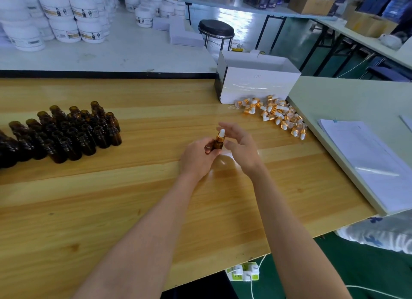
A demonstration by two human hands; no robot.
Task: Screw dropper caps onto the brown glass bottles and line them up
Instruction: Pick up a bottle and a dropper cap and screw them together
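Observation:
My left hand [197, 157] grips a small brown glass bottle [217, 144] above the middle of the wooden table [111, 198]. A gold-and-white dropper cap [220, 135] sits on the bottle's neck. My right hand [239, 147] hovers just right of the cap with relaxed, spread fingers, holding nothing. Several uncapped brown bottles [66, 133] stand in rows at the left of the table. A pile of loose dropper caps [276, 114] lies at the right, in front of a white box.
An open white cardboard box [256, 80] stands at the back right of the table. A grey board with a stack of papers [365, 160] borders the right edge. White jars [66, 15] crowd the far table; a black stool [216, 29] stands behind.

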